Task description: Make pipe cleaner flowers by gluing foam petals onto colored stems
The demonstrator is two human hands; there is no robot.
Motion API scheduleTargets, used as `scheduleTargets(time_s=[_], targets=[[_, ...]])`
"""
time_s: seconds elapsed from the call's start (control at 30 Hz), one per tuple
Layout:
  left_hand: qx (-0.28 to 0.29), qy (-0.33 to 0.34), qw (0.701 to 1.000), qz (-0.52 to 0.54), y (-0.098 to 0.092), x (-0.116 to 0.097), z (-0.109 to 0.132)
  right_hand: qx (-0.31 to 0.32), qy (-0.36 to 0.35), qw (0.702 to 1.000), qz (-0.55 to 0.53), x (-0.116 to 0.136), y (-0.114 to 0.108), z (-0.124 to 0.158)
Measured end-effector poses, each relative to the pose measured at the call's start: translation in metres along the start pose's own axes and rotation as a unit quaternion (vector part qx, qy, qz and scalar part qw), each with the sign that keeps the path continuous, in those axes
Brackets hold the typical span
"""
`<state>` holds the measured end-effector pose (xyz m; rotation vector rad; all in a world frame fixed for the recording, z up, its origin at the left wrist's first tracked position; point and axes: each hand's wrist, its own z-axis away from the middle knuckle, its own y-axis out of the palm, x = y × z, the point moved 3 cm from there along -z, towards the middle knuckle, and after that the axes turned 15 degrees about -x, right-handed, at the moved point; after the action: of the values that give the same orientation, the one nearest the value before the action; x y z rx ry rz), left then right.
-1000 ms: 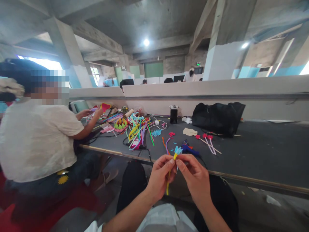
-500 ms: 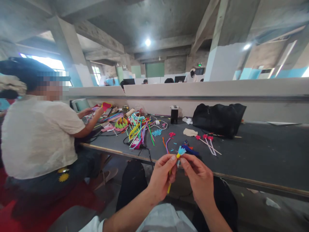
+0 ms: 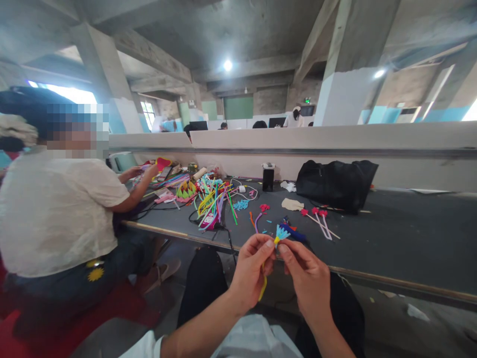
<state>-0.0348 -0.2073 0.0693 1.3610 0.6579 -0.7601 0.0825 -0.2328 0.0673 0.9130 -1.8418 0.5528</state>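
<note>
Blue-tufted flower (image 3: 280,232) on a yellow stem (image 3: 264,289) — left hand (image 3: 250,272) and right hand (image 3: 304,279) each pinch it tight below the tuft.

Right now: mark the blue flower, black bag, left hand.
blue flower (image 3: 281,232), head view, fringed tip.
black bag (image 3: 335,184), head view, front side.
left hand (image 3: 249,273), head view, back of hand.

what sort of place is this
Probably a craft workshop in a bare concrete hall: a long dark table strewn with coloured pipe cleaners, a co-worker seated at it, and the left hand and right hand pinching a pipe-cleaner flower.
</note>
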Motion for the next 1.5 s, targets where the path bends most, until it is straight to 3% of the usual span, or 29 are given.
scheduleTargets(time_s=[0.27,0.5,0.8,1.0,1.2,1.37,1.5], targets=[[-0.034,0.031,0.997,0.064,-0.001,0.006,-0.002,0.007,0.011,0.999,0.036,-0.003,0.004,0.013],[-0.016,-0.024,0.995,0.098,0.003,0.012,-0.002,-0.040,-0.037,0.996,0.071,-0.010,0.005,0.019],[-0.049,-0.067,0.989,0.118,0.000,0.017,-0.004,0.013,-0.034,0.998,0.051,-0.021,0.011,0.021],[-0.069,-0.034,0.994,0.072,0.003,0.012,-0.002,0.029,0.018,0.999,0.028,-0.020,0.003,0.013],[0.013,-0.040,0.999,0.020,0.007,0.006,-0.003,0.022,0.103,0.993,-0.053,-0.023,0.001,0.015],[0.028,-0.053,0.998,0.028,0.008,0.002,-0.007,0.045,0.246,0.946,-0.206,-0.025,0.010,0.022],[0.045,-0.058,0.997,0.027,0.010,-0.002,-0.007,0.061,0.309,0.912,-0.264,-0.020,0.013,0.026]])
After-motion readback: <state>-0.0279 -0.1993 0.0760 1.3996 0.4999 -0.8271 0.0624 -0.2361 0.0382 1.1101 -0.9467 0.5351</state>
